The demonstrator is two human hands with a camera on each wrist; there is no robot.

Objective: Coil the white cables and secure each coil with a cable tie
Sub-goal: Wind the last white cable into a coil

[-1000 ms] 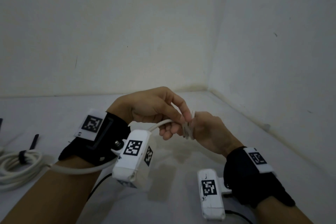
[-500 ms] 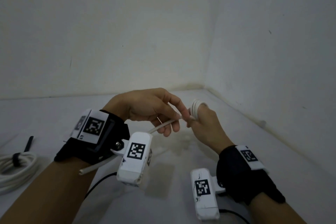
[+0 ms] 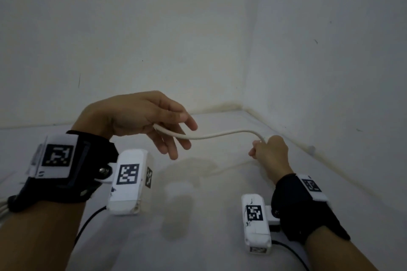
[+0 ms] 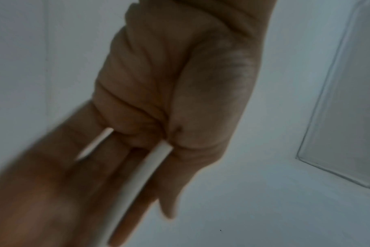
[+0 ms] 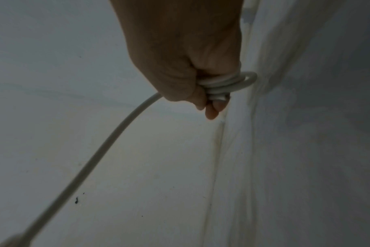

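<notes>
A white cable [image 3: 220, 134] sags in the air between my two hands, above the white tabletop [image 3: 209, 215]. My left hand [image 3: 174, 127] holds its loose end under the thumb, with the other fingers stretched out. In the left wrist view the cable [image 4: 142, 180] runs along those fingers [image 4: 91, 175], blurred. My right hand [image 3: 267, 149] is a fist near the wall corner. The right wrist view shows that hand [image 5: 201, 93] gripping a small coil [image 5: 230, 83] of a few turns, from which the cable [image 5: 108, 145] leads off to the lower left.
Two white walls meet in a corner [image 3: 242, 108] just behind my right hand. A few strands of another white cable [image 3: 2, 205] show at the left edge. Black leads [image 3: 88, 220] hang from the wrist cameras. A clear panel [image 4: 349, 117] stands at the right in the left wrist view.
My hands were touching and have drawn apart. The right hand moved right with the small coil and the cable now spans the gap. The tied coil at the left has slid almost out of view.
</notes>
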